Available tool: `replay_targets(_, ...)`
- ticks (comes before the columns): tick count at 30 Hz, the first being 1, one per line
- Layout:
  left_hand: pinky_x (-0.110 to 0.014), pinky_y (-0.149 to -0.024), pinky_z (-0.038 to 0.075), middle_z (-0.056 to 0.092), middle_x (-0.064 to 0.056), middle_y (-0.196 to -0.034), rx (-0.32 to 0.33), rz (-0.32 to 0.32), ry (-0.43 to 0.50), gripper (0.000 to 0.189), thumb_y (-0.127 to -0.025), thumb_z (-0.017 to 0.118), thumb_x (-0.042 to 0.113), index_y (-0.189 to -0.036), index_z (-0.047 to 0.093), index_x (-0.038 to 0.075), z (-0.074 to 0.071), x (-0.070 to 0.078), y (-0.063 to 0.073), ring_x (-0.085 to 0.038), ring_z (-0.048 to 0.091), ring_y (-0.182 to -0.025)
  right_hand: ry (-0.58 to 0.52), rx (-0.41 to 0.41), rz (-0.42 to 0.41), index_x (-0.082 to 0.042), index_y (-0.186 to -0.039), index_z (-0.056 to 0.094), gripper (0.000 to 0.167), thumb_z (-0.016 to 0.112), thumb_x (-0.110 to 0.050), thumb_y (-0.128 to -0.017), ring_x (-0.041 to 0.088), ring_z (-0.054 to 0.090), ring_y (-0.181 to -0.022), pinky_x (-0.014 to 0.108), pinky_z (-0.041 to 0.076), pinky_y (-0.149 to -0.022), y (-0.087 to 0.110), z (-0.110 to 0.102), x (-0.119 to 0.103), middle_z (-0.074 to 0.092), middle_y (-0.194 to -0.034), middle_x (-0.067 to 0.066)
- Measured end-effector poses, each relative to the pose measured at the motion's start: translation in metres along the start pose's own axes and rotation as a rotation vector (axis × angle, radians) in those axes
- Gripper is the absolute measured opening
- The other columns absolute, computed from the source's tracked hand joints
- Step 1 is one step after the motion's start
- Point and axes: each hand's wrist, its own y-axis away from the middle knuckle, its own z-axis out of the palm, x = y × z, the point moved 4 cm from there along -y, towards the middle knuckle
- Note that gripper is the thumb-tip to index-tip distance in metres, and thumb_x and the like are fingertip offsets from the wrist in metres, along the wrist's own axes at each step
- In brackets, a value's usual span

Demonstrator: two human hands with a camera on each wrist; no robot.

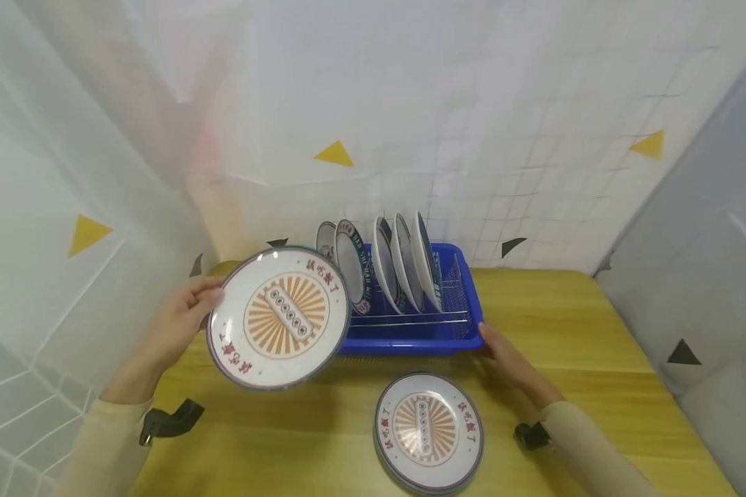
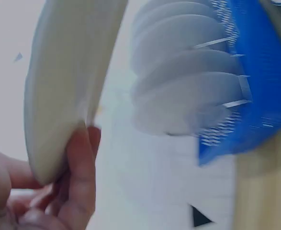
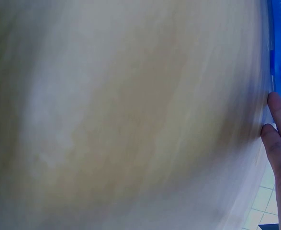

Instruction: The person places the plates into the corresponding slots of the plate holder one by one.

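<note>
My left hand (image 1: 183, 321) grips the left rim of a white plate (image 1: 280, 317) with red characters and an orange sunburst, lifted and tilted toward the head camera. In the left wrist view, thumb and fingers pinch the edge of that plate (image 2: 68, 86). My right hand (image 1: 503, 355) is at the front right corner of a blue dish rack (image 1: 404, 343), its fingers (image 3: 275, 143) fairly straight against the rack's side in the right wrist view. Several plates (image 1: 353, 269) stand on edge in the rack. The held plate overlaps the rack's left end in the head view.
A stack of matching plates (image 1: 429, 431) lies flat on the wooden table (image 1: 534, 310), in front of the rack. White sheeting (image 1: 534, 172) with yellow and black triangles walls in the back and both sides. Each wrist wears a black strap (image 1: 170, 420).
</note>
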Motion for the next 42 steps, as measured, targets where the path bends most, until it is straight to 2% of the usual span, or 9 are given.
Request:
replay_targets(3, -0.018, -0.072, 0.057, 0.067, -0.002, -0.105, 0.076, -0.011, -0.092, 0.047, -0.105, 0.042, 0.023, -0.14, 0.043, -0.009, -0.002, 0.034, -0.026, 0.0, 0.064, -0.08, -0.005, 0.012, -0.009, 0.017, -0.144, 0.028, 0.064, 0.014, -0.035, -0.109, -0.003, 0.057, -0.111, 0.062, 0.041, -0.103, 0.003, -0.004, -0.002, 0.046, -0.137, 0.039)
replay_targets(7, -0.019, -0.062, 0.055, 0.063, -0.023, -0.112, 0.131, -0.015, -0.229, 0.044, -0.105, 0.042, 0.024, -0.139, 0.047, -0.003, 0.001, 0.073, -0.06, -0.005, 0.061, -0.071, -0.021, 0.005, 0.001, 0.017, -0.144, 0.027, 0.064, 0.015, -0.035, -0.109, -0.008, 0.057, -0.108, 0.064, 0.039, -0.103, 0.005, -0.006, -0.002, 0.045, -0.137, 0.039)
replay_targets(12, -0.021, -0.056, 0.054, 0.063, -0.024, -0.118, 0.141, -0.015, -0.353, 0.042, -0.104, 0.041, 0.022, -0.138, 0.049, -0.002, 0.017, 0.106, -0.105, -0.017, 0.063, -0.072, -0.035, 0.007, 0.006, 0.017, -0.144, 0.027, 0.064, 0.014, -0.035, -0.109, -0.011, 0.056, -0.107, 0.064, 0.039, -0.104, 0.007, -0.004, -0.002, 0.045, -0.138, 0.039)
replay_targets(17, -0.02, -0.056, 0.053, 0.062, -0.025, -0.123, 0.135, 0.005, -0.474, 0.043, -0.103, 0.038, 0.019, -0.138, 0.049, -0.005, 0.032, 0.125, -0.139, -0.025, 0.065, -0.082, -0.028, 0.019, 0.01, 0.015, -0.145, 0.028, 0.064, 0.015, -0.036, -0.109, -0.004, 0.057, -0.112, 0.06, 0.041, -0.104, 0.006, 0.001, -0.002, 0.045, -0.139, 0.037)
replay_targets(20, -0.021, -0.054, 0.054, 0.063, -0.025, -0.12, 0.141, 0.023, -0.501, 0.043, -0.102, 0.037, 0.016, -0.136, 0.051, -0.006, 0.034, 0.135, -0.147, -0.025, 0.065, -0.079, -0.03, 0.003, 0.005, 0.014, -0.146, 0.027, 0.065, 0.015, -0.037, -0.109, 0.018, 0.058, -0.123, 0.058, 0.041, -0.106, 0.005, 0.004, -0.002, 0.044, -0.141, 0.035)
replay_targets(24, -0.02, -0.051, 0.053, 0.064, -0.024, -0.115, 0.171, 0.051, -0.541, 0.043, -0.101, 0.035, 0.015, -0.135, 0.052, -0.006, 0.03, 0.149, -0.151, -0.02, 0.063, -0.07, -0.039, -0.004, 0.004, 0.014, -0.146, 0.026, 0.066, 0.013, -0.039, -0.109, 0.045, 0.047, -0.129, 0.058, 0.04, -0.106, 0.002, 0.007, -0.001, 0.043, -0.142, 0.034)
replay_targets(30, -0.022, -0.053, 0.055, 0.063, -0.024, -0.119, 0.159, 0.042, -0.596, 0.045, -0.101, 0.033, 0.016, -0.137, 0.05, -0.005, 0.03, 0.169, -0.16, -0.023, 0.065, -0.075, -0.03, 0.014, 0.017, 0.013, -0.147, 0.025, 0.067, 0.013, -0.04, -0.108, 0.045, 0.048, -0.128, 0.059, 0.04, -0.106, 0.002, 0.005, 0.0, 0.044, -0.142, 0.034)
replay_targets(35, -0.024, -0.057, 0.058, 0.062, -0.023, -0.123, 0.149, 0.02, -0.626, 0.044, -0.1, 0.034, 0.017, -0.135, 0.053, -0.004, 0.032, 0.178, -0.167, -0.026, 0.066, -0.083, -0.04, 0.017, 0.033, 0.013, -0.147, 0.025, 0.067, 0.014, -0.04, -0.108, 0.044, 0.049, -0.128, 0.06, 0.039, -0.107, 0.003, 0.006, 0.0, 0.042, -0.143, 0.034)
replay_targets(42, -0.024, -0.051, 0.057, 0.062, -0.028, -0.121, 0.143, 0.022, -0.657, 0.043, -0.1, 0.033, 0.013, -0.134, 0.052, -0.007, 0.033, 0.177, -0.172, -0.019, 0.067, -0.058, -0.051, 0.009, 0.026, 0.013, -0.148, 0.023, 0.066, 0.014, -0.04, -0.108, 0.048, 0.047, -0.128, 0.061, 0.038, -0.106, 0.003, 0.01, 0.002, 0.041, -0.143, 0.036)
